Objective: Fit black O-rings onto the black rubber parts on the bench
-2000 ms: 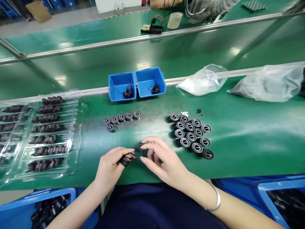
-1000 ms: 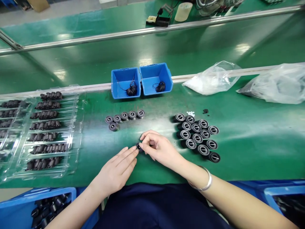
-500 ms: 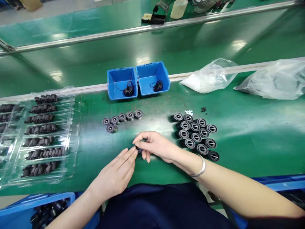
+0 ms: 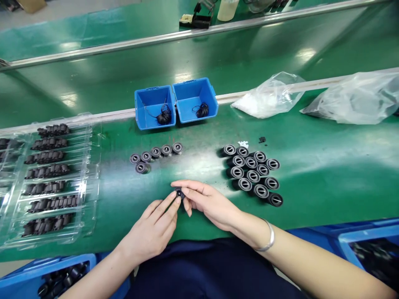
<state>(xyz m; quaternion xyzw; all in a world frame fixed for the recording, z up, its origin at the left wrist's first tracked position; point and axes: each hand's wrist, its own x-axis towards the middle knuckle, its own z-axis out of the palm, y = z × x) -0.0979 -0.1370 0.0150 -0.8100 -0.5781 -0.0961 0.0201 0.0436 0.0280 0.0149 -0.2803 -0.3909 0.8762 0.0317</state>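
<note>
Between the fingertips of both hands is a small round black part [image 4: 179,193] with a dark hollow in its top. My left hand [image 4: 151,233] grips it from the near left, fingers pressed together. From the right, the thumb and fingers of my right hand [image 4: 207,202] close round it. Fingers cover much of its side. Beyond my hands, several short black cylinders [image 4: 156,152] stand in a row, with one cylinder [image 4: 141,167] in front. To the right of my hands is a cluster of taller black cylinders [image 4: 252,176], each with a pale line across its top.
Two blue bins [image 4: 155,127] with black wire coils stand at the back. Small white pieces [image 4: 243,144] and tiny black pieces [image 4: 262,140] lie behind the cluster. Clear trays [image 4: 84,178] of black parts cover the left; plastic bags [image 4: 268,97] sit back right. Blue crates [image 4: 92,261] flank my lap.
My right hand has shifted slightly down, its index finger now straighter along the far side of the part. More of the part's top shows. The camera view has moved a little.
</note>
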